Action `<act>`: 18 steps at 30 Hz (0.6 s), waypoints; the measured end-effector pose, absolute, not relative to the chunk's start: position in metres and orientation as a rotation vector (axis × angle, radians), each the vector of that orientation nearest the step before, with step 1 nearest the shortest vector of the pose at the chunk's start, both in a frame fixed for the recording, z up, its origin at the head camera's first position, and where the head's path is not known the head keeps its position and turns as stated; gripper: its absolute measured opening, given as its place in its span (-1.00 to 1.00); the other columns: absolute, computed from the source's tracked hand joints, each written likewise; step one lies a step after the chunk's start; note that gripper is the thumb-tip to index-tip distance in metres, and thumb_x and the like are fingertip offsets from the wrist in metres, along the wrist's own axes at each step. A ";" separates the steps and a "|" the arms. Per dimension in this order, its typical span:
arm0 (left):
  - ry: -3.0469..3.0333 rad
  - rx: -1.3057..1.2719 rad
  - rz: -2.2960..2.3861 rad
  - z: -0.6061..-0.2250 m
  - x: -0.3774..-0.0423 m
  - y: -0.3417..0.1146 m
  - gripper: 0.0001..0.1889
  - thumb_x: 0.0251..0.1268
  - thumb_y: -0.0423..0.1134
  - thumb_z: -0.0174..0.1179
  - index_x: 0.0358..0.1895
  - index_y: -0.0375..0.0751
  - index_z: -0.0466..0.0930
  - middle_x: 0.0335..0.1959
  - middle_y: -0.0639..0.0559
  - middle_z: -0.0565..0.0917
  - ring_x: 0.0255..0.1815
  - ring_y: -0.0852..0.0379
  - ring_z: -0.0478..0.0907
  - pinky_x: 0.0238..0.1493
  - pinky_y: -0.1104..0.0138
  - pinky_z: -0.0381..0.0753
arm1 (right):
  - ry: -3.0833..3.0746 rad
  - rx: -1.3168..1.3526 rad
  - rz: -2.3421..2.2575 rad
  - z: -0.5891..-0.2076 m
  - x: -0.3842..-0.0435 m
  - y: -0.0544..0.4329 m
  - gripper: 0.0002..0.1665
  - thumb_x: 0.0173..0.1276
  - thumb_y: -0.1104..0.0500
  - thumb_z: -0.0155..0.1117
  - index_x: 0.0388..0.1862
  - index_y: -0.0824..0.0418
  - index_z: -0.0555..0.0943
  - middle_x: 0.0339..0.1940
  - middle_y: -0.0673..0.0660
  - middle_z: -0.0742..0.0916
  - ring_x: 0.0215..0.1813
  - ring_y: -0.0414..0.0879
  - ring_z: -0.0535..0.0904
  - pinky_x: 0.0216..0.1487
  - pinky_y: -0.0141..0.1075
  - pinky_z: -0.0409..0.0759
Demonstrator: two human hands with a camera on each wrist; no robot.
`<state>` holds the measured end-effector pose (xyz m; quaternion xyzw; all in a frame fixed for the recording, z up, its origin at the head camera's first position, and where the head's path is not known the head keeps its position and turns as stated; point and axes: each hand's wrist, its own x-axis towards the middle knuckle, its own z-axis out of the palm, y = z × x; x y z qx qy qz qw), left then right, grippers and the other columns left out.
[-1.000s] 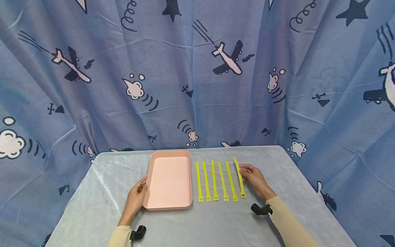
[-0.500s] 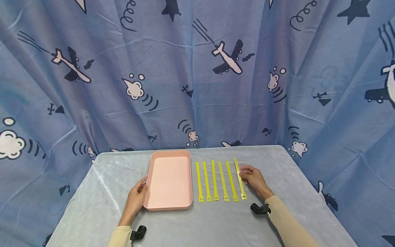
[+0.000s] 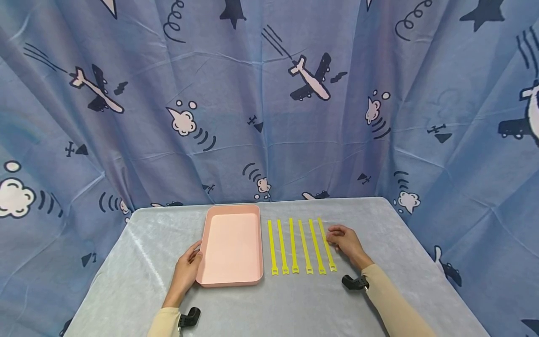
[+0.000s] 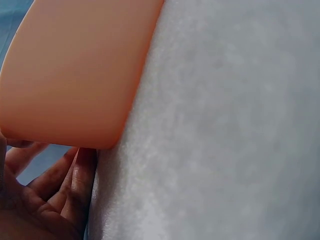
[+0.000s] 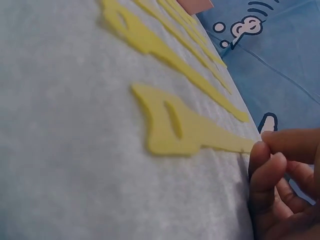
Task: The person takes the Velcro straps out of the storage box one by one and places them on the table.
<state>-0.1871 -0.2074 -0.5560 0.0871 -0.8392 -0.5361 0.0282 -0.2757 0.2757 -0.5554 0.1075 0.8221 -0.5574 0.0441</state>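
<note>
My left hand (image 3: 185, 267) rests at the left side of a pink rectangular tray (image 3: 229, 279), its fingers touching the wall. In the left wrist view those fingers (image 4: 80, 175) lie against the tray's edge (image 4: 75, 100). To the right of the tray lies a row of several yellow hook-and-loop cable ties, slotted heads toward me. Beside the rightmost cable tie (image 3: 327, 245) is my right hand (image 3: 347, 244), fingers loosely bent. The tie lies flat. In the right wrist view its thin end reaches the fingertips (image 5: 267, 165); the contact there is partly hidden.
A pale grey cloth covers the table (image 3: 286, 309). Behind it hangs a blue curtain (image 3: 236, 84) printed with airplanes and clouds. Black wrist cameras are on both arms, the left one (image 3: 189, 318) and the right one (image 3: 354, 283) near the table surface.
My right hand has lowered the rightmost cable tie from a tilted pose until it lies flat in the row, and the fingers have let go. My left hand and the tray have stayed put.
</note>
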 end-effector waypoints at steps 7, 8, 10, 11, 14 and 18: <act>-2.597 0.276 -1.656 -0.556 -0.190 -0.208 -0.54 0.56 -0.19 -0.05 0.46 -0.01 0.32 0.31 -0.30 0.52 0.30 -0.19 0.50 0.29 -0.04 0.48 | 2.492 0.296 -1.768 -0.554 -0.272 0.274 -0.60 0.37 0.24 0.24 0.16 0.34 0.51 -0.25 0.03 0.67 -0.32 -0.21 0.56 -0.41 -0.38 0.59; -2.599 0.279 -1.657 -0.556 -0.190 -0.209 -0.54 0.56 -0.18 -0.05 0.46 -0.01 0.32 0.31 -0.30 0.51 0.30 -0.19 0.49 0.29 -0.04 0.48 | 2.487 0.292 -1.779 -0.553 -0.270 0.273 -0.60 0.37 0.24 0.24 0.16 0.34 0.51 -0.25 0.03 0.67 -0.31 -0.22 0.57 -0.40 -0.37 0.59; -2.604 0.284 -1.655 -0.556 -0.189 -0.209 -0.54 0.56 -0.17 -0.05 0.46 -0.01 0.32 0.32 -0.30 0.50 0.32 -0.21 0.47 0.31 -0.05 0.47 | 2.480 0.280 -1.791 -0.551 -0.267 0.270 -0.60 0.39 0.23 0.23 0.16 0.34 0.51 -0.23 0.04 0.67 -0.30 -0.21 0.57 -0.38 -0.36 0.60; -2.608 0.290 -1.650 -0.555 -0.188 -0.210 -0.54 0.56 -0.16 -0.05 0.46 -0.01 0.32 0.33 -0.30 0.49 0.33 -0.21 0.47 0.31 -0.06 0.46 | 2.476 0.271 -1.798 -0.549 -0.266 0.269 -0.59 0.39 0.22 0.23 0.17 0.34 0.50 -0.21 0.06 0.67 -0.29 -0.21 0.58 -0.37 -0.36 0.60; -2.617 0.299 -1.635 -0.553 -0.185 -0.210 -0.54 0.56 -0.14 -0.05 0.46 -0.02 0.32 0.34 -0.29 0.48 0.34 -0.22 0.44 0.32 -0.07 0.45 | 2.468 0.272 -1.811 -0.544 -0.262 0.263 -0.60 0.40 0.20 0.24 0.16 0.32 0.52 -0.15 0.12 0.66 -0.26 -0.18 0.60 -0.34 -0.34 0.61; -2.617 0.294 -1.602 -0.550 -0.182 -0.211 -0.53 0.55 -0.16 -0.04 0.45 -0.09 0.33 0.31 -0.28 0.51 0.31 -0.21 0.48 0.30 -0.05 0.47 | 2.485 0.246 -1.797 -0.537 -0.257 0.254 -0.59 0.43 0.19 0.22 0.19 0.33 0.50 -0.07 0.17 0.65 -0.20 -0.13 0.62 -0.27 -0.32 0.63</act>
